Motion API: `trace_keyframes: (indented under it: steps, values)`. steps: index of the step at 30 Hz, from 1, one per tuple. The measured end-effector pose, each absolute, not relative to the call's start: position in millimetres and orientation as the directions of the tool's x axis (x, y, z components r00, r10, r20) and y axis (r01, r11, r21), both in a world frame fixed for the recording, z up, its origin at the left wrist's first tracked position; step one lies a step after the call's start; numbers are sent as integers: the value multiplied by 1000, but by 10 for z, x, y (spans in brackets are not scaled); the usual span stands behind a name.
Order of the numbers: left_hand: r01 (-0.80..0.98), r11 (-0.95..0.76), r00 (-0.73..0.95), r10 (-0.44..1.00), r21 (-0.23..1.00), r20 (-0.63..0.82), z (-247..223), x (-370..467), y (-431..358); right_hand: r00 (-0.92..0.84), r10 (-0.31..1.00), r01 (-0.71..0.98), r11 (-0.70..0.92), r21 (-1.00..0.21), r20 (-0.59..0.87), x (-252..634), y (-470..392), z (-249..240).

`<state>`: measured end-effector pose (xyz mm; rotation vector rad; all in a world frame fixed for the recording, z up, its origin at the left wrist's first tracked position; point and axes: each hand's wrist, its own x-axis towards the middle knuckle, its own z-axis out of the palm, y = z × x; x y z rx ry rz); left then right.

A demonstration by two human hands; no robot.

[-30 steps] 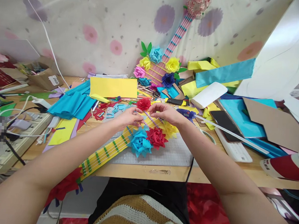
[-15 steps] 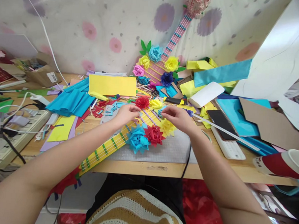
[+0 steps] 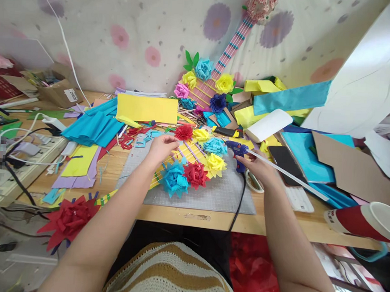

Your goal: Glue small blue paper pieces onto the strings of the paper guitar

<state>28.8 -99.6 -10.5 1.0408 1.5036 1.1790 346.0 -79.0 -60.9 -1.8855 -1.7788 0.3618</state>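
A yellow paper guitar (image 3: 190, 151) lies slantwise on the grey cutting mat (image 3: 225, 196), with blue, red and yellow paper flowers around its body. Above the neck side, near the blue flower (image 3: 175, 178), my left hand (image 3: 161, 152) has thumb and fingers pinched together; whatever is between them is too small to make out. To the right of the guitar, my right hand (image 3: 259, 165) is closed around the handle of a dark blue glue gun (image 3: 237, 149). A long white glue stick (image 3: 289, 173) sticks out of its back end. Its nozzle faces the light blue flower (image 3: 215, 146).
A pink paper guitar (image 3: 201, 93) leans on the wall. Crepe paper (image 3: 93, 124), a yellow sheet (image 3: 147, 108) and scraps cover the back. A phone (image 3: 286, 165) and red-white cup (image 3: 365, 220) are at right, a power strip (image 3: 35, 171) at left. The gun's cord (image 3: 239, 206) hangs over the front edge.
My right hand has moved right, off the guitar, and taken hold of the glue gun. My left hand has shifted slightly left, still pinched. More of the red flower on the guitar's head shows.
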Motion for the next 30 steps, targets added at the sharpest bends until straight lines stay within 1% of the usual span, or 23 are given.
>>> trace_keyframes:
  steps: [2,4,6,8,9,11,12,13,15,17,20,23,25,30]
  values:
    - [107,152,-235,964,983,-123,-171,298,-993,77,992,828,-11,-560,95,3388,-701,-663]
    - [128,130,-258,962,983,-94,-219,300,-989,110,994,807,-73,-587,28,3318,-646,-689]
    - [107,146,-277,955,984,-111,-246,297,-989,195,981,764,-149,-627,4,3269,-612,-675]
    - [92,161,-286,950,983,-129,-266,291,-985,277,961,672,-192,-715,3,3232,-589,-604]
    - [98,162,-289,949,982,-128,-281,286,-980,294,956,603,-182,-777,5,3210,-581,-544]
    - [127,154,-291,950,980,-111,-322,275,-963,259,966,451,-99,-887,23,3140,-576,-379]
    - [140,149,-292,951,979,-103,-347,268,-951,211,977,394,-45,-918,42,3088,-580,-281]
    - [148,144,-295,951,978,-95,-372,263,-939,141,988,376,3,-927,60,3024,-589,-181]
    - [158,133,-302,950,978,-80,-414,256,-921,-22,999,437,54,-898,50,2869,-619,3]
    - [156,135,-312,947,978,-81,-435,255,-920,-176,984,550,85,-831,-16,2702,-653,131]
    - [137,160,-320,941,978,-109,-429,256,-945,-299,952,663,160,-731,-62,2495,-681,195]
    - [130,168,-324,939,977,-118,-417,254,-972,-343,939,708,243,-664,-22,2387,-665,161]
    - [134,163,-332,937,977,-111,-421,249,-976,-346,938,728,259,-634,-14,2360,-640,127]
    - [128,175,-348,930,976,-121,-458,239,-960,-357,934,737,281,-615,0,2362,-578,66]
